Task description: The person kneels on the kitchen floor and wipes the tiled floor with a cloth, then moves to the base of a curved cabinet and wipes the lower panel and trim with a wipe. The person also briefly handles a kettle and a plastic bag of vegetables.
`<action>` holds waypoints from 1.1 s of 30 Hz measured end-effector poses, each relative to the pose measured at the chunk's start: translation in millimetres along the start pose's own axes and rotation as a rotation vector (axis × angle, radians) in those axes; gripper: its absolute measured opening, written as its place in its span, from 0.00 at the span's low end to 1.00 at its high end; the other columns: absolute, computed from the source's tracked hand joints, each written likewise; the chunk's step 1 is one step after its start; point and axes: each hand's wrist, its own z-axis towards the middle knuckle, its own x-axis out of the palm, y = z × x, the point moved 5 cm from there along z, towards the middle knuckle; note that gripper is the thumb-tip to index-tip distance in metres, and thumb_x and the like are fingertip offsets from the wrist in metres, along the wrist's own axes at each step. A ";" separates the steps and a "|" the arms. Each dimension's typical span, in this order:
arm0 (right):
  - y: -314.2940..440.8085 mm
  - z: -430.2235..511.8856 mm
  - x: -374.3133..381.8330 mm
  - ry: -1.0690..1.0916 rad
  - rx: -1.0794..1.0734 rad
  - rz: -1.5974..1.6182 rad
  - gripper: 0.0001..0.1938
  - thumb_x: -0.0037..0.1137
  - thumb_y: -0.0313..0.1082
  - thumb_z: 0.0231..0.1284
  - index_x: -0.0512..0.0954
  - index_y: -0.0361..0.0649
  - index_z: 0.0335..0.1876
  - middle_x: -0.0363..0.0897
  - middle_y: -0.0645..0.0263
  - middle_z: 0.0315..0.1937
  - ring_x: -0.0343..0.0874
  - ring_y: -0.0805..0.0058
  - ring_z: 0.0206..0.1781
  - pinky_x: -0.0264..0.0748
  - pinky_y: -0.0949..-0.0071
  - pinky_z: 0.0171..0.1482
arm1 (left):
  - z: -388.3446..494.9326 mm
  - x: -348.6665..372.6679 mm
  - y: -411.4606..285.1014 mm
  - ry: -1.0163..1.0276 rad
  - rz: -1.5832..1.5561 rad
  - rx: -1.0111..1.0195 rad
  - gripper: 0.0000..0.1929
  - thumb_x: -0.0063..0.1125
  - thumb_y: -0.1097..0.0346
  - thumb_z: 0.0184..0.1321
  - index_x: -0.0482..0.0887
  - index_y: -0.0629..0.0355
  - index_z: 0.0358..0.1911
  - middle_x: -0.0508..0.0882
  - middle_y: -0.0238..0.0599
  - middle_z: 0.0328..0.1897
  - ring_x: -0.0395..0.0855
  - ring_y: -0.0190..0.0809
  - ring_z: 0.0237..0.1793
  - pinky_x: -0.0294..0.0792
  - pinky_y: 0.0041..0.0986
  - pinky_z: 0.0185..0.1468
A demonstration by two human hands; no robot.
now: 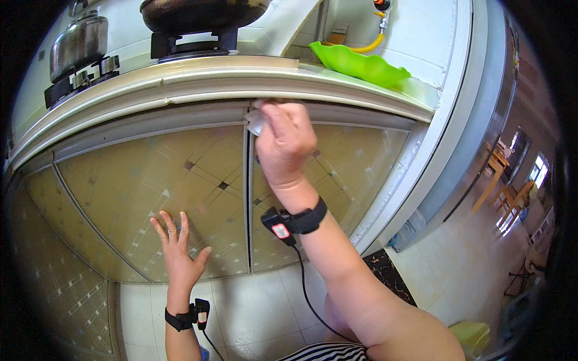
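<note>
My right hand is bunched around a white cloth or tissue, pressed to the top frame of the cabinet just under the counter's edge, where two door panels meet. Part of the white piece is hidden by my fingers. My left hand has its fingers spread against or close before the patterned glass cabinet door, low on the left, and holds nothing. Each wrist wears a black strap with a small device and a cable.
On the counter above stand a blackened wok on a gas burner, a metal kettle at the left and a green wavy-edged dish at the right. A yellow gas hose runs behind the dish. White floor tiles lie below.
</note>
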 end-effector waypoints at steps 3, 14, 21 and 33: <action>-5.1 2.3 -5.3 0.002 -0.046 -0.027 0.09 0.55 0.18 0.44 0.80 0.43 0.29 0.74 0.62 0.25 0.76 0.65 0.29 0.73 0.69 0.30 | 0.5 -1.8 -0.5 -0.004 0.017 0.021 0.51 0.71 0.68 0.37 0.58 0.44 0.71 0.38 0.41 0.79 0.29 0.56 0.77 0.47 0.47 0.73; -14.7 -7.3 -3.0 0.019 0.001 0.013 0.09 0.58 0.16 0.43 0.81 0.40 0.30 0.77 0.60 0.27 0.78 0.65 0.29 0.75 0.73 0.34 | -0.1 2.8 1.6 -0.024 0.049 0.007 0.51 0.72 0.66 0.37 0.58 0.45 0.71 0.41 0.46 0.79 0.30 0.60 0.76 0.46 0.51 0.73; -109.3 0.5 -77.2 -0.043 0.072 -0.240 0.07 0.57 0.17 0.47 0.80 0.38 0.30 0.78 0.59 0.29 0.80 0.64 0.34 0.75 0.72 0.38 | -0.5 4.9 7.8 -0.029 0.058 0.051 0.51 0.71 0.67 0.37 0.58 0.45 0.71 0.41 0.45 0.79 0.29 0.59 0.77 0.43 0.51 0.73; -221.5 30.9 -166.4 -0.142 0.190 -0.631 0.05 0.54 0.23 0.50 0.79 0.37 0.32 0.80 0.56 0.34 0.78 0.55 0.39 0.75 0.65 0.42 | -0.7 6.4 3.4 -0.035 0.118 0.040 0.51 0.71 0.67 0.37 0.57 0.46 0.71 0.40 0.45 0.79 0.30 0.59 0.77 0.44 0.50 0.73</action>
